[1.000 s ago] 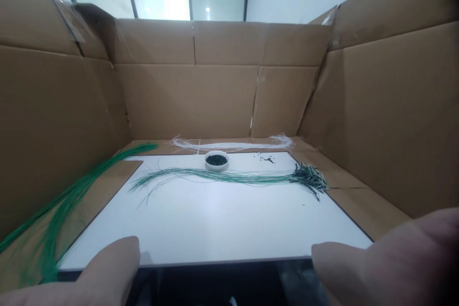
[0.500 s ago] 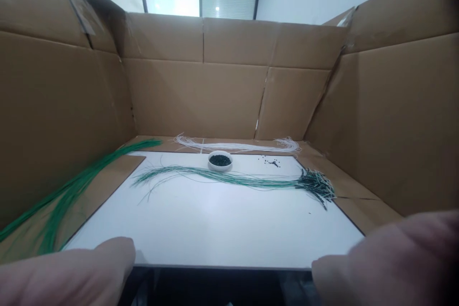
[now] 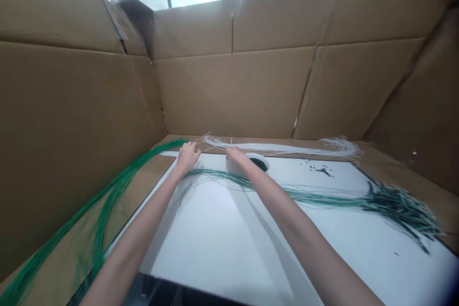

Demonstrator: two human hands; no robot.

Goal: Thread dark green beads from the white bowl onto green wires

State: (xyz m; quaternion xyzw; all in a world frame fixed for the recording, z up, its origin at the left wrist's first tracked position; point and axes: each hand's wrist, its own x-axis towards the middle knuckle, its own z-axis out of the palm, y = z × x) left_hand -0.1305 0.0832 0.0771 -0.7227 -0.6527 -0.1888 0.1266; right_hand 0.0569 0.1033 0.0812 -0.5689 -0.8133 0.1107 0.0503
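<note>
Both my hands reach forward to the far side of the white board (image 3: 215,239). My left hand (image 3: 189,156) is beside the tip of a long bundle of loose green strands (image 3: 114,184); its fingers are bent, with a gap at the thumb. My right hand (image 3: 236,154) lies left of a white bowl (image 3: 266,158) of small dark beads (image 3: 258,164), close to the bundle of white strands (image 3: 279,147). Its fingers are pressed together, and anything between them is too small to make out. Green strands with dark beaded ends (image 3: 398,208) lie beneath my right forearm.
Several loose dark beads (image 3: 323,171) are scattered on the board right of the bowl. Cardboard walls (image 3: 229,91) stand at the back and along both sides. A dark gap shows below the board's near edge.
My hands have gone from the near edge of the board to its far side, arms now stretched out. The view has turned, so the things appear farther right.
</note>
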